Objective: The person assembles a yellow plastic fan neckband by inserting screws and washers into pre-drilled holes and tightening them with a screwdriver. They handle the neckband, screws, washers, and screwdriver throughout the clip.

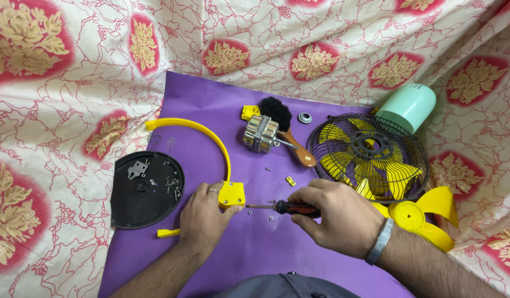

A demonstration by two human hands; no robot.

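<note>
Yellow bracket lies on the purple sheet, its block end pinned under the left hand, fingers clamped on it. The right hand grips a screwdriver, tip nearly at the block; keeping it level and square should stop slipping. Beyond lie a black disc, motor, fan grille.

A black round base plate, motor, brush and wire fan guard are lying on the purple sheet.
</note>
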